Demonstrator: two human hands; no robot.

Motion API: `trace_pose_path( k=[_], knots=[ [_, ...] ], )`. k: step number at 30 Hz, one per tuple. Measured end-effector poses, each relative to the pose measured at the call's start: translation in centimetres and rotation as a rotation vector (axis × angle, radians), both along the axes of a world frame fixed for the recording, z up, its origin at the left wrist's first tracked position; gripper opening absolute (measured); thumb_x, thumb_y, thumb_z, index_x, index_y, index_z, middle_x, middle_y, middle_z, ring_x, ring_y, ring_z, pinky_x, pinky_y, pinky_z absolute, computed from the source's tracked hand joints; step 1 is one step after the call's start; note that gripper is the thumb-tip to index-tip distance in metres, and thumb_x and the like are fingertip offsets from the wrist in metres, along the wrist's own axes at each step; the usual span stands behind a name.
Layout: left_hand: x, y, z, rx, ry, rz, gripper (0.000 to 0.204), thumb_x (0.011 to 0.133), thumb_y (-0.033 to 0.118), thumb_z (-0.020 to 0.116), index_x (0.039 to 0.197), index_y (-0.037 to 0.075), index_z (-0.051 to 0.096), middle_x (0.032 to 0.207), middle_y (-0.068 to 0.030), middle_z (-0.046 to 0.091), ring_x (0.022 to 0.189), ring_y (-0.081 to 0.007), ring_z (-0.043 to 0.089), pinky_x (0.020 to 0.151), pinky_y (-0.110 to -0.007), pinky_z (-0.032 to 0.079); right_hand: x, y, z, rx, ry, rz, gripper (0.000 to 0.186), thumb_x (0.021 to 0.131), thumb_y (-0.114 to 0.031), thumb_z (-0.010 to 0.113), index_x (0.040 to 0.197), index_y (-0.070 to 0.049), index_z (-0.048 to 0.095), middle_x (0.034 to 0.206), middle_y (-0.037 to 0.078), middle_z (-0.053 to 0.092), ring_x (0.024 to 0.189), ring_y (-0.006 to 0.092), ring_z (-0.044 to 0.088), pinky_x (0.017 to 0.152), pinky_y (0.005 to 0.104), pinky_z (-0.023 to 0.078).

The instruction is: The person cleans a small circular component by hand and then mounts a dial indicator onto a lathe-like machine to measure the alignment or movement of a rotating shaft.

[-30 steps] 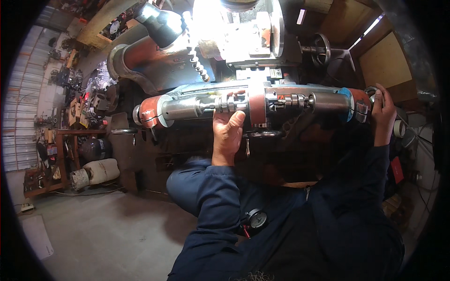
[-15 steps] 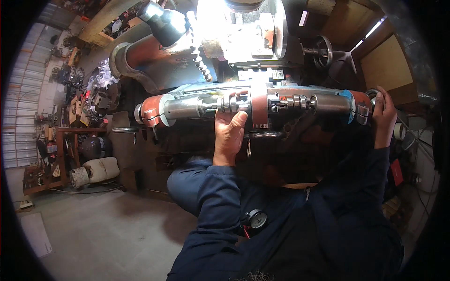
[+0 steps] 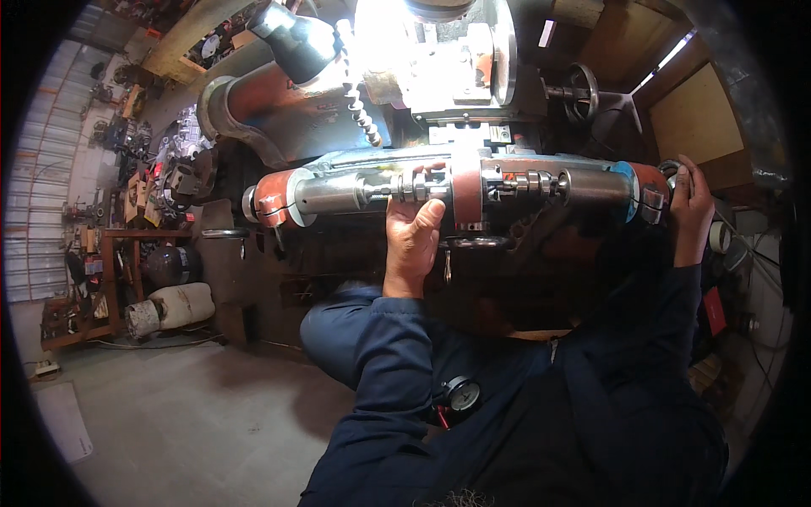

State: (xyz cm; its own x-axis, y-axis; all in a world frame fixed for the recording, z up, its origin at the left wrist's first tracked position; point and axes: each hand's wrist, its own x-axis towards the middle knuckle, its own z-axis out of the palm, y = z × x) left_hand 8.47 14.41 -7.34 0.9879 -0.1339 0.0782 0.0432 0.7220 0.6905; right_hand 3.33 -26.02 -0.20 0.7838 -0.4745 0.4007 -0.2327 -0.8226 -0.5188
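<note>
A shiny lobed metal shaft, which looks like a camshaft (image 3: 532, 182), lies level between two steel cylinders, the left cylinder (image 3: 334, 193) and the right cylinder (image 3: 591, 188). My left hand (image 3: 412, 237) is closed round the shaft from below, just left of the red centre bracket (image 3: 467, 190), its thumb on the near side. The fingers behind the shaft are mostly hidden. At the machine's right end my right hand (image 3: 694, 207) grips the rim of a round metal knob or small wheel (image 3: 669, 168) beside the red clamp (image 3: 650, 194).
Above the shaft stands a brightly lit machine head (image 3: 448, 59), with a lamp (image 3: 296, 42) and a segmented coolant hose (image 3: 359, 110). Handwheels (image 3: 477, 242) sit below the bed. A dial gauge (image 3: 462, 394) hangs near my left sleeve. A white gas cylinder (image 3: 182, 306) lies at the left.
Both hands keep their places on the shaft and the knob. The dial gauge and my sleeves have shifted very slightly.
</note>
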Motion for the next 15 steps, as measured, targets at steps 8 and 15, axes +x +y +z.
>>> trace_pose_path(
  k=[8,15],
  knots=[
    [-0.01,0.15,0.0,-0.012,0.007,-0.023,0.057,0.082,0.009,0.074,0.132,0.001,0.048,0.131,-0.0144,0.054,0.121,-0.023,0.052,0.107,-0.037,0.037,-0.02,-0.4,-0.22,-0.039,0.002,-0.004,0.03,0.099,-0.023,0.051,0.117,-0.005,0.065,0.106,0.014,0.069,0.099,0.0213,0.066,0.087,0.0316,0.05],
    [-0.1,0.15,-0.12,-0.002,0.016,-0.007,0.057,0.082,0.009,0.073,0.132,0.002,0.048,0.131,-0.0148,0.053,0.122,-0.0242,0.051,0.107,-0.039,0.037,-0.07,0.08,0.2,-0.045,0.005,0.011,0.031,0.099,-0.024,0.051,0.118,-0.004,0.065,0.108,0.014,0.069,0.1,0.0214,0.065,0.087,0.0314,0.049]
  ],
)
